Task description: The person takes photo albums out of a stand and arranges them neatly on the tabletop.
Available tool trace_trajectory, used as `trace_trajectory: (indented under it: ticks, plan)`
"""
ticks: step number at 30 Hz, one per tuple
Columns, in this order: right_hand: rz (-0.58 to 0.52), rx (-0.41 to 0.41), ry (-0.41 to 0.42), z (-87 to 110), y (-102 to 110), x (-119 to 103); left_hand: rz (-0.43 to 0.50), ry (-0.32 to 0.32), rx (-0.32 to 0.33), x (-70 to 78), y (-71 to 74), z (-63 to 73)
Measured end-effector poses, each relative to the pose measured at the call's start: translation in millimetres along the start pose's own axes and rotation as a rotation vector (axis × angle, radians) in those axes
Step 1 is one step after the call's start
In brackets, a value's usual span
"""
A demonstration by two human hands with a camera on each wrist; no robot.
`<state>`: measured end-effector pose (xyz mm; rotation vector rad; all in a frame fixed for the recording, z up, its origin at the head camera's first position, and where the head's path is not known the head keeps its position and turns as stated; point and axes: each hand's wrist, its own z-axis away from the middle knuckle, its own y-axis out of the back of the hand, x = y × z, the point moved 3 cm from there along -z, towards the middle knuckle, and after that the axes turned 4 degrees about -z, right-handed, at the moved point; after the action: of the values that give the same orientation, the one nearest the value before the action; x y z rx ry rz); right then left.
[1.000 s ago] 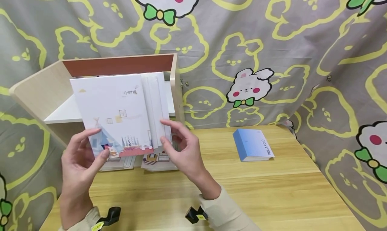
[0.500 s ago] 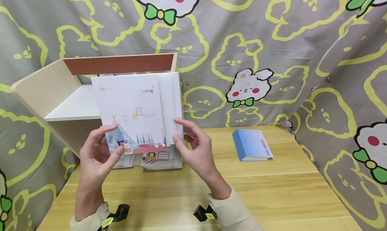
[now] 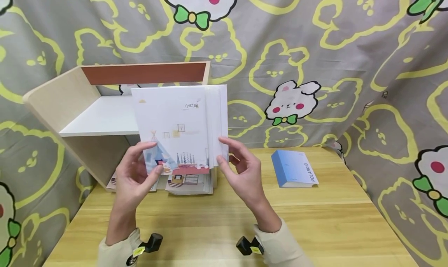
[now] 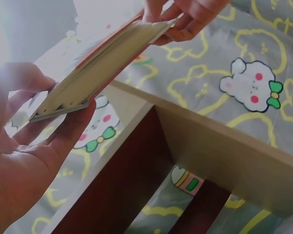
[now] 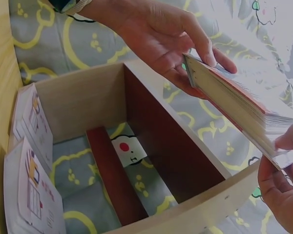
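Both hands hold up a thick white photo album [image 3: 168, 111] in front of the shelf, with a blue tent and pink floor drawn on its cover. My left hand [image 3: 134, 177] pinches its lower left corner between thumb and fingers. On the lower right edge, my right hand [image 3: 243, 175] grips it the same way. Seen from below in the left wrist view, the page edges of the album [image 4: 107, 68] face the camera between two covers. Some pages fan apart near the right hand [image 5: 288, 180] in the right wrist view.
Behind the album stands a small wooden shelf [image 3: 57, 100] with a white board [image 3: 108, 115] and a dark red back slat. Similar printed albums [image 3: 190, 185] lie in its lower part. A blue POLAROID album [image 3: 294, 168] lies right on the wooden table [image 3: 315, 228]. A patterned curtain [image 3: 350, 57] hangs behind.
Both hands have carried the album to the right across the shelf front. More of the white board at the left now shows. The grip looks the same.
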<state>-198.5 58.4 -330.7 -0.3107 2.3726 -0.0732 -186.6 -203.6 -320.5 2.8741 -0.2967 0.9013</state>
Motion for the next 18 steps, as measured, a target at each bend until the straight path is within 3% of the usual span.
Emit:
trace_trajectory:
  ticks: [18]
  plan:
    - [0.043,0.011,0.024,3.4,26.0,-11.1,0.0,-0.015,-0.038,-11.2,-26.5,-6.8]
